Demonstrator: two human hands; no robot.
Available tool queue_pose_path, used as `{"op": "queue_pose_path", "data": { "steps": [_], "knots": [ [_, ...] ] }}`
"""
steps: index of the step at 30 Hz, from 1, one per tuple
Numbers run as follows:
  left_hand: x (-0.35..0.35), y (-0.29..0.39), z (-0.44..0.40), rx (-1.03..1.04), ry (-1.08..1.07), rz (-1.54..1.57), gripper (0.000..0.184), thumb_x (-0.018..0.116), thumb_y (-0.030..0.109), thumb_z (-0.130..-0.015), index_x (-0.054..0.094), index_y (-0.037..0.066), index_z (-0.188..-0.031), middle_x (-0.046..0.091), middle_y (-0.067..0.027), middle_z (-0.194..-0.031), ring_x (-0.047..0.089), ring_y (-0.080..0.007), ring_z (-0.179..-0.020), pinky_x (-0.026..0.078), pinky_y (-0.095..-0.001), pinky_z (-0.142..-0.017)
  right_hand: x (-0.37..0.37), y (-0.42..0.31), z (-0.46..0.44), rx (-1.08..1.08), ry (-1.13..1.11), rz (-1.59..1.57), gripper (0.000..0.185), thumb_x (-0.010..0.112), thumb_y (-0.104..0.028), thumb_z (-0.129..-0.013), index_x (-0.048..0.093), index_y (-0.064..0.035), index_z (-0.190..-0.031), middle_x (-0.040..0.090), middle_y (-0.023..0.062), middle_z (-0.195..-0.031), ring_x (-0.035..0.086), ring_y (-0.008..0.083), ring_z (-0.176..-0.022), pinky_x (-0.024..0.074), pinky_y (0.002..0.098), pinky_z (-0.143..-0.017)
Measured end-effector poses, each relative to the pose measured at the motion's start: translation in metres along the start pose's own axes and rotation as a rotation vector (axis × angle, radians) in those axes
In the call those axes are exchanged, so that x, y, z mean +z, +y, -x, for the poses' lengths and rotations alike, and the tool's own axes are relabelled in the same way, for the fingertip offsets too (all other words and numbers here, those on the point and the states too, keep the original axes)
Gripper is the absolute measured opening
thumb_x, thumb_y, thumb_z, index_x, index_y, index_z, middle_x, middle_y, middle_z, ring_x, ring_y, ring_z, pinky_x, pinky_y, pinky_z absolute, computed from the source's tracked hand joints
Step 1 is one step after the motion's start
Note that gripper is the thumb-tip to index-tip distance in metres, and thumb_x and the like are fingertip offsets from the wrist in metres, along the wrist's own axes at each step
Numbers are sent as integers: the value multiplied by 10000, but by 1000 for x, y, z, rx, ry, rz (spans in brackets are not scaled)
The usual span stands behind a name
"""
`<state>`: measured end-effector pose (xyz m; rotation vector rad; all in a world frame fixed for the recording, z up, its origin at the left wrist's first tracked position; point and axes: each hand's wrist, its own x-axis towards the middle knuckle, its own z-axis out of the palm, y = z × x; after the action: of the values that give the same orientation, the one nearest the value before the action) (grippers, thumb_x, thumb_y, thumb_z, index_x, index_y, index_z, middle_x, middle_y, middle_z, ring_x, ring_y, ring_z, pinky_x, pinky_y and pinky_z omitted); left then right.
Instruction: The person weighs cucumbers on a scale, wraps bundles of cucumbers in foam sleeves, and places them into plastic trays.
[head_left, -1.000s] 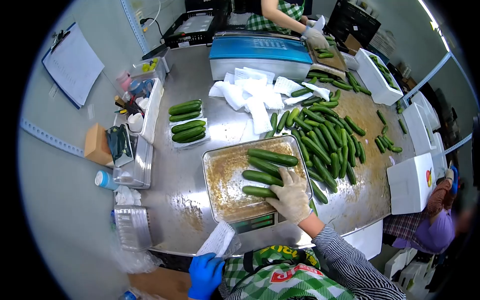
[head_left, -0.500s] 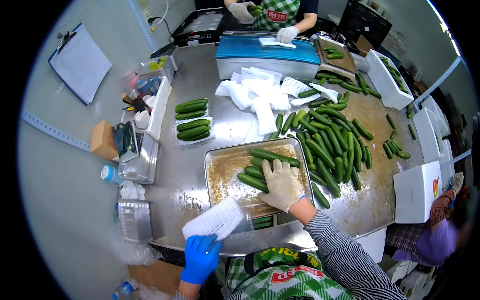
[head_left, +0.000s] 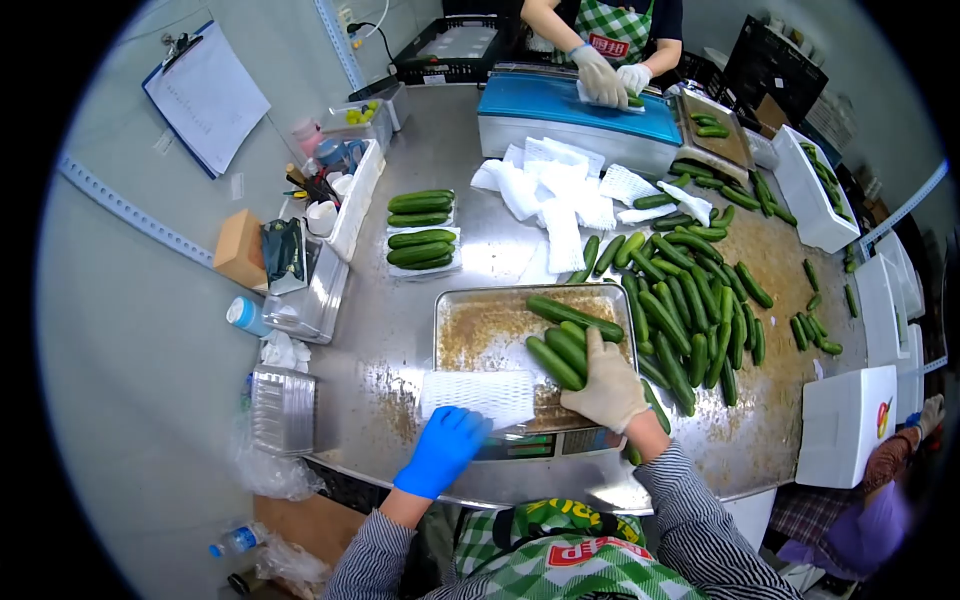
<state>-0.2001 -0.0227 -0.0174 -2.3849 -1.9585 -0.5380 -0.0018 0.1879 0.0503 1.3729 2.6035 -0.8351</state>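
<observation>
My left hand [head_left: 443,452], in a blue glove, grips the near edge of a white foam net sheet [head_left: 485,397] that shows a clear plastic edge. The sheet is over the near left part of a metal tray [head_left: 470,335]. My right hand [head_left: 610,385], in a pale knit glove, is closed around cucumbers [head_left: 556,360] at the right side of that tray; its palm hides part of them. Another cucumber [head_left: 573,317] lies just beyond its fingertips. A scale display [head_left: 520,447] shows under the tray's near edge.
A large cucumber pile [head_left: 690,310] lies right of the tray. White foam nets [head_left: 550,185] are heaped behind it. Packed cucumbers [head_left: 420,248] sit at left, near stacked clear trays [head_left: 283,410]. Across the table, a co-worker's gloved hands [head_left: 600,78] work at a blue-topped machine [head_left: 540,105].
My left hand has brought the foam sheet up and right, levelling it over the tray. My right hand has drawn cucumbers together toward the tray's right side. The camera view has shifted slightly.
</observation>
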Motion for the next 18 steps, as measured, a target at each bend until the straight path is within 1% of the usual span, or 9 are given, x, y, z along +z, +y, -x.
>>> {"op": "queue_pose_path", "data": {
  "steps": [2,5,6,8,11,12,15,16,18],
  "knots": [
    [5,6,-14,-9,-20,7,325,581,90,-781,619,82,-1104,604,-64,-1025,589,-233,-975,458,-402,-894,-3,8,4,-108,170,-146,1025,778,-271,-656,250,102,-1451,555,333,-1173,593,442,-1101,512,427,-964],
    [34,5,-28,12,38,34,383,601,64,-755,651,95,-1133,637,-76,-1074,606,-269,-1032,460,-442,-952,-23,-17,3,-458,81,-241,876,761,-215,-663,335,55,-1379,572,291,-1175,573,430,-1122,501,466,-960],
    [45,4,-29,-14,21,25,394,597,58,-758,649,95,-1148,638,-84,-1100,601,-282,-1058,454,-457,-969,-16,-28,0,-592,109,-172,850,755,-242,-677,362,64,-1366,585,276,-1151,588,428,-1091,498,473,-950],
    [59,4,-27,-74,-17,6,418,589,47,-765,645,95,-1177,641,-102,-1152,590,-306,-1110,441,-486,-1003,12,-37,-10,-683,45,100,817,737,-337,-738,390,64,-1360,606,289,-1103,618,431,-1030,495,473,-937],
    [56,-5,-21,-5,11,-4,433,582,93,-808,597,114,-1240,601,-120,-1213,565,-302,-1180,419,-482,-1046,10,-34,-21,-515,-200,-16,869,728,-420,-778,369,66,-1402,612,306,-1130,619,449,-1038,498,448,-936],
    [54,-3,-16,-1,1,15,444,579,89,-808,592,115,-1251,597,-126,-1227,561,-304,-1192,413,-484,-1057,8,-30,-20,-485,-215,-104,751,629,-420,-881,387,76,-1391,627,314,-1096,634,458,-995,498,443,-909],
    [55,-8,-13,15,-25,103,463,571,75,-809,581,118,-1270,586,-135,-1247,550,-310,-1215,400,-483,-1078,11,-24,-35,-432,-325,-101,445,464,-311,-975,483,36,-1252,650,320,-936,643,457,-914,498,500,-843],
    [57,-9,-13,24,-6,104,468,570,71,-807,581,119,-1272,584,-137,-1253,551,-312,-1212,405,-483,-1073,18,-21,-45,-439,-292,-104,397,472,-308,-962,538,23,-1171,649,320,-959,640,455,-937,493,494,-862],
    [64,-12,-10,41,30,106,479,569,61,-803,581,121,-1277,582,-140,-1265,552,-318,-1208,415,-482,-1064,21,-21,-66,-427,-370,-55,404,473,-297,-949,564,29,-1171,650,320,-973,635,446,-971,489,468,-897]
  ]
}}
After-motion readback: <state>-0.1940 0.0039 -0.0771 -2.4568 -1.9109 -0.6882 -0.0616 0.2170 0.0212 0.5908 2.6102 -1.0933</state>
